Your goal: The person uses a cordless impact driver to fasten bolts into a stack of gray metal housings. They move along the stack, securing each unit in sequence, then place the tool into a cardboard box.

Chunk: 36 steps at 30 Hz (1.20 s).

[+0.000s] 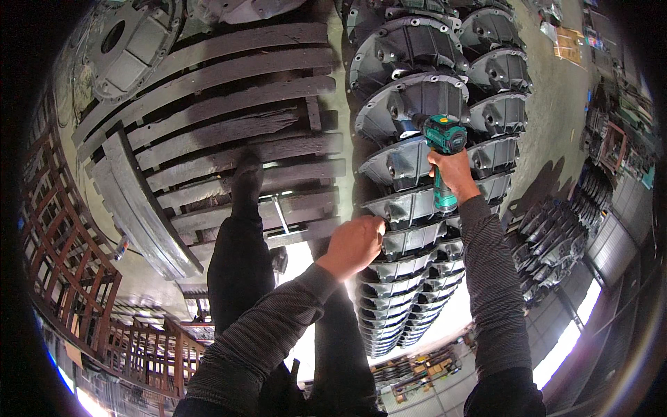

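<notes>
My right hand (pixel 455 172) is wrapped round the grip of a green and black cordless drill (pixel 446 137). The drill's front end points left, at the inside of a grey metal housing (pixel 420 104) in a tightly packed row. Closer to me, my left hand (pixel 353 247) is curled closed, its thumb and forefinger pinched at the left edge of another housing (pixel 410 208) in that row. Whatever those fingers hold, if anything, is hidden. The housings are bell-shaped castings with holed rims, standing on edge one behind another.
Left of the row lies a dark wooden slatted pallet (pixel 243 118), with one of my feet on it. A long grey curved metal piece (pixel 146 208) rests across its left side. A round casting (pixel 128 48) lies at the far left. More stacked housings (pixel 552 236) stand to the right.
</notes>
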Each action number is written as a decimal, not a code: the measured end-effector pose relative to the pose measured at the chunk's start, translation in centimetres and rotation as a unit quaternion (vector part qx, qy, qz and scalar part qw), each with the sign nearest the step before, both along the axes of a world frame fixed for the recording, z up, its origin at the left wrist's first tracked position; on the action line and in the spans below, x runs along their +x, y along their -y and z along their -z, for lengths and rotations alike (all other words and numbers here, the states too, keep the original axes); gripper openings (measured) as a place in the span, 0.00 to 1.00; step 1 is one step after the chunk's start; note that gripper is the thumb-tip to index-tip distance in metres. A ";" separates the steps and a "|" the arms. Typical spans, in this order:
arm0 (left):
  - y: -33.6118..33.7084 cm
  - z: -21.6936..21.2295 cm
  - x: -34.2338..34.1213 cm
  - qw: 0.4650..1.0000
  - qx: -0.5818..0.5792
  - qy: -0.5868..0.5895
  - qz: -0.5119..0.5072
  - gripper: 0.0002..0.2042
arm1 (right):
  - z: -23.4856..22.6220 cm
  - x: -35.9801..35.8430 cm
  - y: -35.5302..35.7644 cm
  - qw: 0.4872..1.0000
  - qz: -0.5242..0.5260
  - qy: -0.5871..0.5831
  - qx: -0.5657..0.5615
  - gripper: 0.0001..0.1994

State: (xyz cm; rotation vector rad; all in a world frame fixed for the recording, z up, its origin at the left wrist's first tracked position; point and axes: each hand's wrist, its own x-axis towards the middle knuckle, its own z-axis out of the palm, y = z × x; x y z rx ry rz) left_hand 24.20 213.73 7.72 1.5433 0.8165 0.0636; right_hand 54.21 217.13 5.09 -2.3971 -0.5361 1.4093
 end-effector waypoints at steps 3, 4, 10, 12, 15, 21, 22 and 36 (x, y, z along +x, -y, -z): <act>0.0 -0.1 0.0 1.000 -0.017 -0.002 0.002 0.02 | 0.1 0.0 0.0 1.000 0.002 0.008 0.006 0.05; 0.1 -0.1 0.0 1.000 -0.008 0.003 0.001 0.02 | 0.2 0.0 -0.1 1.000 0.001 0.009 0.005 0.05; 1.1 0.1 -0.7 1.000 0.008 0.008 0.008 0.03 | 0.1 -0.1 -0.3 1.000 0.009 -0.004 0.010 0.03; 1.5 0.4 -1.0 1.000 0.019 0.009 0.005 0.03 | 0.0 0.0 -0.4 1.000 0.021 -0.008 0.004 0.04; 2.1 0.6 -1.6 0.999 0.016 -0.026 0.037 0.03 | -0.4 0.2 -0.3 1.000 -0.007 0.016 0.008 0.06; 2.2 -0.1 -2.2 0.999 0.011 -0.039 0.022 0.04 | -5.1 -0.6 3.2 0.992 0.073 -0.082 0.059 0.13; 2.1 -0.2 -2.1 0.999 0.007 -0.038 0.018 0.04 | -6.0 -1.0 3.7 0.992 0.061 -0.084 0.074 0.12; -0.3 0.4 -2.2 0.999 0.039 -0.023 0.007 0.02 | 1.9 -3.5 -13.1 0.991 0.079 -0.014 0.108 0.06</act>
